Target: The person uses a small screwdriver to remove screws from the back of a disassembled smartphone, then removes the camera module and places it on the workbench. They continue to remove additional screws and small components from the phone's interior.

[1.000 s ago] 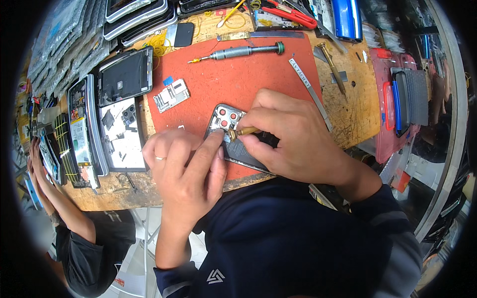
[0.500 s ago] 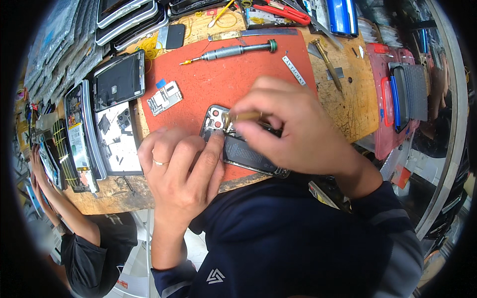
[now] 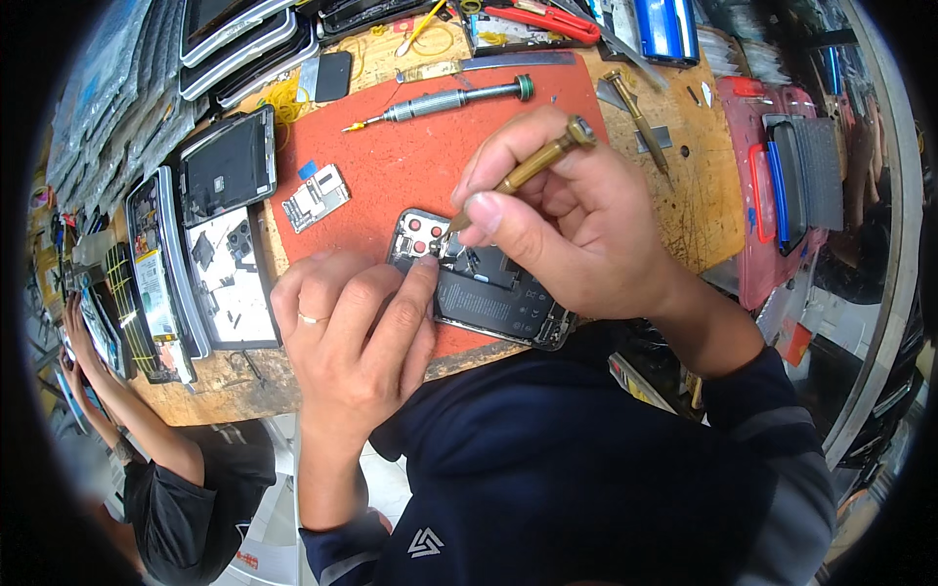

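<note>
An opened phone [image 3: 486, 304] lies at the near edge of the red mat, its dark battery and camera rings showing. My left hand [image 3: 360, 340], a ring on one finger, rests over the phone's left end. Its index fingertip presses beside the camera rings, while its other fingers are curled and its thumb is hidden. Between thumb and fingers, my right hand [image 3: 596, 220] grips a brass-coloured screwdriver [image 3: 535, 164]. The tool leans, cap up to the right, with its tip down at the phone's inside near my left fingertip.
On the red mat [image 3: 391, 166] lie a grey screwdriver [image 3: 440, 104] and a small metal phone part [image 3: 318, 198]. Another brass screwdriver [image 3: 640, 119] lies right of it. Opened devices [image 3: 227, 161] stand to the left, where a co-worker's arms [image 3: 122, 396] reach in. A pink tray [image 3: 772, 264] sits far right.
My right hand has rolled back and its fingers have loosened, so the screwdriver now slants up to the right and more of the phone shows. The left hand stays on the phone.
</note>
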Tool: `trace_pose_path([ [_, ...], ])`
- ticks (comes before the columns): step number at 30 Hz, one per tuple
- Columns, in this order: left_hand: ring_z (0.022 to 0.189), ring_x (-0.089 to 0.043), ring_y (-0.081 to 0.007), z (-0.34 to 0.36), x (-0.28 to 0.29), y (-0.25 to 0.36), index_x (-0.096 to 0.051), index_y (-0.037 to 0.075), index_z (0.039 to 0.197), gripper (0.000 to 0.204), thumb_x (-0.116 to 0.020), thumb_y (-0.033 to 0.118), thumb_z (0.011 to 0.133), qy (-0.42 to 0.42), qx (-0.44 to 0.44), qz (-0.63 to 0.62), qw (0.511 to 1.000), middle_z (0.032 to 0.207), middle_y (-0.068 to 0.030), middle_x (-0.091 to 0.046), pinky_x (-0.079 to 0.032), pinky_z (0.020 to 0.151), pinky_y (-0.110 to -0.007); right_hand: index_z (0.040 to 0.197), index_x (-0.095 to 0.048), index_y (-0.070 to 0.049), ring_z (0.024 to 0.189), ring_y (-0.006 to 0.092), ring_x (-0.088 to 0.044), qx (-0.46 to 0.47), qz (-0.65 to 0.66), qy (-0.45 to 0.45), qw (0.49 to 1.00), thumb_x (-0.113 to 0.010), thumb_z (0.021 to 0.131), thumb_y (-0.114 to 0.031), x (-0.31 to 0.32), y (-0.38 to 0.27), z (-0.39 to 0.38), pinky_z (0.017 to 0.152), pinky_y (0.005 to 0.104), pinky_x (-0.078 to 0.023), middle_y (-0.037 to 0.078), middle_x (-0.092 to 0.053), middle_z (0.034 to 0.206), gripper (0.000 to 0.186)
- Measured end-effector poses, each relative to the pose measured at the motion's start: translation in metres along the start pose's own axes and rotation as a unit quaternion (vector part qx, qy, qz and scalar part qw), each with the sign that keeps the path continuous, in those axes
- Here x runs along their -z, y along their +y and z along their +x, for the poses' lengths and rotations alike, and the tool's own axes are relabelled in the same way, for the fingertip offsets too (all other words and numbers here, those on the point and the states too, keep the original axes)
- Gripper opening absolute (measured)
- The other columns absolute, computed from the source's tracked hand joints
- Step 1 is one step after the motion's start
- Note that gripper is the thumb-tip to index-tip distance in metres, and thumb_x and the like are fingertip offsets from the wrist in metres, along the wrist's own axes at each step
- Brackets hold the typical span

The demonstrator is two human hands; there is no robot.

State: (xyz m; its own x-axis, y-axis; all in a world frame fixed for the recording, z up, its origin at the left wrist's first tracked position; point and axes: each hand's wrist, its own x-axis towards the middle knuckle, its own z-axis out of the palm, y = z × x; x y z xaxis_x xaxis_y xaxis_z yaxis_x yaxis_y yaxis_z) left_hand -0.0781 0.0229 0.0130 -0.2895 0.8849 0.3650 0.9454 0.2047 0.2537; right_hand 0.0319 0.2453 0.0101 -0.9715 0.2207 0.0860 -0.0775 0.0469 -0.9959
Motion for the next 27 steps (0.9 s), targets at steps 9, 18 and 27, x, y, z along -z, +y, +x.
trace_pose_path([
  [9, 0.103, -0.066, -0.0266, -0.001, 0.005, -0.005, -0.084, 0.012, 0.115, 0.034, -0.08, 0.022, 0.082, -0.018, -0.009, -0.002, 1.0, 0.102, -0.0024, -0.066, -0.049, 0.1, -0.05, 0.121, -0.06, 0.003, 0.097, 0.0117, -0.074, -0.021, -0.007, -0.001, 1.0, -0.064, 0.109, 0.003, -0.005, 0.01, -0.005, 0.087, 0.0274, -0.063, 0.009, -0.068, 0.11, 0.012],
  [18, 0.102, -0.066, -0.0264, 0.002, 0.003, -0.002, -0.083, 0.012, 0.116, 0.035, -0.081, 0.019, 0.082, -0.022, -0.008, -0.007, 1.0, 0.101, -0.0027, -0.065, -0.049, 0.1, -0.05, 0.118, -0.063, 0.002, 0.092, 0.0096, -0.073, 0.021, -0.064, -0.015, 0.998, -0.066, 0.108, 0.002, -0.002, 0.011, -0.004, 0.079, 0.0249, -0.06, 0.008, -0.068, 0.108, 0.011],
  [27, 0.101, -0.067, -0.0257, 0.004, 0.0, 0.009, -0.081, 0.01, 0.115, 0.034, -0.083, 0.015, 0.082, -0.023, 0.004, 0.036, 0.999, 0.1, -0.0031, -0.066, -0.049, 0.098, -0.049, 0.115, -0.065, 0.0, 0.078, 0.0043, -0.064, 0.04, -0.038, 0.04, 0.998, -0.07, 0.106, 0.001, -0.008, 0.011, -0.006, 0.066, 0.0212, -0.05, 0.003, -0.065, 0.099, 0.011],
])
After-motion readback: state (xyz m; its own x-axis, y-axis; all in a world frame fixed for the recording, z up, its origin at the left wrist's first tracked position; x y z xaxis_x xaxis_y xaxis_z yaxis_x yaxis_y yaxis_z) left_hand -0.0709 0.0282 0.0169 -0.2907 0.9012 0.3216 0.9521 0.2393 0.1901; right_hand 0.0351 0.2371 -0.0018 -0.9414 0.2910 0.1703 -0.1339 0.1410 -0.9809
